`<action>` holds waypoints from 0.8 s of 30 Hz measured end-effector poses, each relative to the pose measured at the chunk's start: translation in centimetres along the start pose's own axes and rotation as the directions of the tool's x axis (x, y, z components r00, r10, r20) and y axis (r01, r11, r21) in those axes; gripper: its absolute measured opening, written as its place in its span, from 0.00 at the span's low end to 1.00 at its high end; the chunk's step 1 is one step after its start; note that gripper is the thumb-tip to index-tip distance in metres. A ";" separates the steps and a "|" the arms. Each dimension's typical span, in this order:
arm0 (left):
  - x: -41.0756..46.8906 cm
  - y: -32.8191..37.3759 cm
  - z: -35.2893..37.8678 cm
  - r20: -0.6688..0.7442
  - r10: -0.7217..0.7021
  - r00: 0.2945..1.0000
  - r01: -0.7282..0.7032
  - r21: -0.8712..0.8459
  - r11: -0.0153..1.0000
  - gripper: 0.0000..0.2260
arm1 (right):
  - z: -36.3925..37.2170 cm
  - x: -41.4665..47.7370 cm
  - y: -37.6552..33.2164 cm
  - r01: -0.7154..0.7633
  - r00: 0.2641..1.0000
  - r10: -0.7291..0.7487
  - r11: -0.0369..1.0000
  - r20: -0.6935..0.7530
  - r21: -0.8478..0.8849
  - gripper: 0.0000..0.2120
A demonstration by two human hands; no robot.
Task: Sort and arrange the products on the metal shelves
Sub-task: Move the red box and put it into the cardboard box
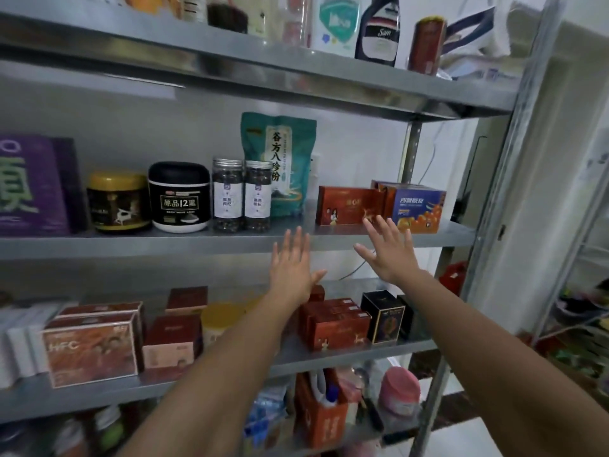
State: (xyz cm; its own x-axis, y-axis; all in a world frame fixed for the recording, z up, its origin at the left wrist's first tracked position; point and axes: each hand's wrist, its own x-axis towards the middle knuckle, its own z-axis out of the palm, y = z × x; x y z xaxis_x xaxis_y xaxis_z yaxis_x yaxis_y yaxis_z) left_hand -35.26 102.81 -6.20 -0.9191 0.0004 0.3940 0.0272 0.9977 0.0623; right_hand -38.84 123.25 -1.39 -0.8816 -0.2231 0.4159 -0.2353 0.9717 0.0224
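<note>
Both my hands are raised flat in front of the middle metal shelf, fingers straight and empty. My left hand hovers below the shelf's front edge. My right hand reaches up just in front of a red flat box and a blue box with oranges. Further left on that shelf stand a teal pouch, two clear jars of dried berries, a black-lidded white jar, a gold-lidded dark jar and a purple box.
The lower shelf holds stacked red boxes, a black box, brown boxes and an orange HFC box. Bottles line the top shelf. A perforated upright post bounds the right side, with another rack beyond.
</note>
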 end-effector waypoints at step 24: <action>6.2 -0.3 2.3 -0.001 -0.169 0.986 0.165 0.224 0.960 0.35 | 1.4 16.6 0.6 0.219 0.974 -0.219 0.976 -0.060 -0.005 0.37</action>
State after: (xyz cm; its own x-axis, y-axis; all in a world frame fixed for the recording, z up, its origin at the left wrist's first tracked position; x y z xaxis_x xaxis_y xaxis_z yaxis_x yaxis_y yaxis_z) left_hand -41.85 102.69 -5.92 -0.9099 -0.1688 0.3791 -0.2141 0.9735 -0.0804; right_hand -54.16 120.05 4.29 -0.7828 -0.4249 0.4545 -0.4203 0.8998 0.1174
